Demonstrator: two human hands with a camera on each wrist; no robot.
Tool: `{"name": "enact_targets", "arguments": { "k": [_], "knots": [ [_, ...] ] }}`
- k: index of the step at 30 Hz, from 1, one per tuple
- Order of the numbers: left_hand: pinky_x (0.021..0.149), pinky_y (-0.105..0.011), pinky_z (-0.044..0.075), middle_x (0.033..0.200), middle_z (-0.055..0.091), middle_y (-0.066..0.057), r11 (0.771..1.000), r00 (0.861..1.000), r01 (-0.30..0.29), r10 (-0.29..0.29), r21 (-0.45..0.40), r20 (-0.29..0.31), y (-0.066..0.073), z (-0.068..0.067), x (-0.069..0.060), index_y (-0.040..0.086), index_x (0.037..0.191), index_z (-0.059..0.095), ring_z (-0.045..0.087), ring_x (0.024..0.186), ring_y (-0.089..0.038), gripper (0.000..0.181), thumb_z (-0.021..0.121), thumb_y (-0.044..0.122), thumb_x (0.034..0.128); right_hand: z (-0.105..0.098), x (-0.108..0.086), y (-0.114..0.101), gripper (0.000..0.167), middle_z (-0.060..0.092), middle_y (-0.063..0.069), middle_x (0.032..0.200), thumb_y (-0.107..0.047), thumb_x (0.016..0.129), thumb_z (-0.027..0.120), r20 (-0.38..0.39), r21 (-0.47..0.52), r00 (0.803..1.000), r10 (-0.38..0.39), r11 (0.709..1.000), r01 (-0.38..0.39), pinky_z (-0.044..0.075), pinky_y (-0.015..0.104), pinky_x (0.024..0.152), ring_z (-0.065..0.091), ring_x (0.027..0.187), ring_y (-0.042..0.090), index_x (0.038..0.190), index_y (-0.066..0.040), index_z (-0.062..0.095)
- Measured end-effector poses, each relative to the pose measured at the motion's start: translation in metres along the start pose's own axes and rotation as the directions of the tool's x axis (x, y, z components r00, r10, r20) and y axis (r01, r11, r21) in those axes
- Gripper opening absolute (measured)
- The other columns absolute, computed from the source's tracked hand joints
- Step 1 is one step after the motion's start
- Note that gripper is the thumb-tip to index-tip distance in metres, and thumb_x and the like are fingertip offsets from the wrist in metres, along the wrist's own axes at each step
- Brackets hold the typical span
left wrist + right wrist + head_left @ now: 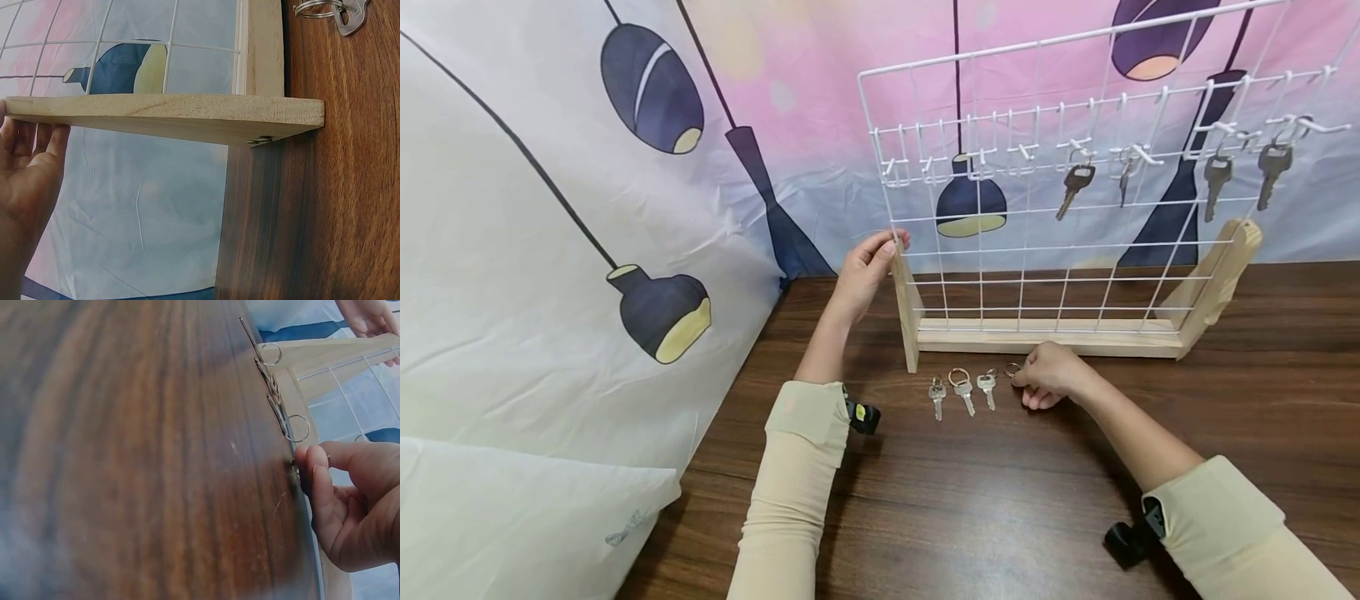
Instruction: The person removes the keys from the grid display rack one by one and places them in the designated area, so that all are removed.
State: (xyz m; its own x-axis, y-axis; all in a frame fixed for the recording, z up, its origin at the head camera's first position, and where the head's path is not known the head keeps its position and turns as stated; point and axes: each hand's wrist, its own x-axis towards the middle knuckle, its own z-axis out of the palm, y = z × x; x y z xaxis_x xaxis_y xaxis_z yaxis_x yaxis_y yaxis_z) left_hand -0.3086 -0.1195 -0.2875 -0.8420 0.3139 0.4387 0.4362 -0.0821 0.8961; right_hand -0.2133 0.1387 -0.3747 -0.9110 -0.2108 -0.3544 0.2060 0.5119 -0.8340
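Note:
A white wire grid rack (970, 218) stands in a wooden frame on the table. My left hand (862, 279) grips the top of its left wooden side post (907, 312); the left wrist view shows the fingers (45, 139) against that post. Just in front of the wooden base bar (1045, 337), my right hand (1051, 375) pinches a key on a ring (1012, 369), the key itself mostly hidden by the fingers. To its left lie three keys in a row: a silver key (988, 390), one with a gold-toned ring (964, 396) and another silver key (937, 398).
Several keys hang from hooks on the rack's right half, among them a dark key (1076, 190) and a key at the far right (1274, 171). Hooks (934, 167) on the left half carry no keys. Patterned cloth (820, 83) hangs behind the brown table (955, 500).

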Motion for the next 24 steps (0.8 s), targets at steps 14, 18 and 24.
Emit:
{"name": "enact_targets", "arguments": {
  "k": [14,18,24],
  "knots": [
    [0.096,-0.035,0.041,0.123,0.046,-0.036,1.000,1.000,-0.006,0.006,-0.010,0.007,-0.0021,-0.0022,0.0012,-0.017,0.123,0.046,0.052,0.110,-0.021,0.032,0.041,0.002,0.0976,0.0047,-0.0063,-0.0059,0.040,0.057,0.003,0.045,-0.027,0.088,0.061,-0.076,-0.414,0.995,-0.068,0.910,0.030,0.049,0.027,0.042,0.057,0.041,0.014,0.055,-0.005,0.060],
    [0.096,-0.035,0.041,0.122,0.047,-0.035,1.000,1.000,-0.001,0.001,-0.013,0.001,-0.0009,-0.0016,0.0002,-0.017,0.123,0.046,0.053,0.109,-0.019,0.032,0.041,0.002,0.0975,0.0062,-0.0078,-0.0089,0.040,0.058,0.003,0.046,-0.032,0.087,0.063,-0.105,-0.455,0.994,-0.038,0.890,-0.014,0.049,0.028,0.042,0.057,0.041,0.015,0.058,-0.005,0.060],
    [0.096,-0.035,0.042,0.121,0.049,-0.034,1.000,1.000,0.004,-0.004,-0.003,0.003,0.0008,-0.0017,0.0002,-0.017,0.123,0.046,0.053,0.108,-0.018,0.032,0.041,0.003,0.0976,0.0071,-0.0075,-0.0091,0.042,0.058,0.002,0.045,-0.036,0.086,0.064,-0.123,-0.467,0.992,-0.026,0.884,-0.035,0.048,0.027,0.042,0.057,0.041,0.015,0.057,-0.005,0.060]
  ]
}}
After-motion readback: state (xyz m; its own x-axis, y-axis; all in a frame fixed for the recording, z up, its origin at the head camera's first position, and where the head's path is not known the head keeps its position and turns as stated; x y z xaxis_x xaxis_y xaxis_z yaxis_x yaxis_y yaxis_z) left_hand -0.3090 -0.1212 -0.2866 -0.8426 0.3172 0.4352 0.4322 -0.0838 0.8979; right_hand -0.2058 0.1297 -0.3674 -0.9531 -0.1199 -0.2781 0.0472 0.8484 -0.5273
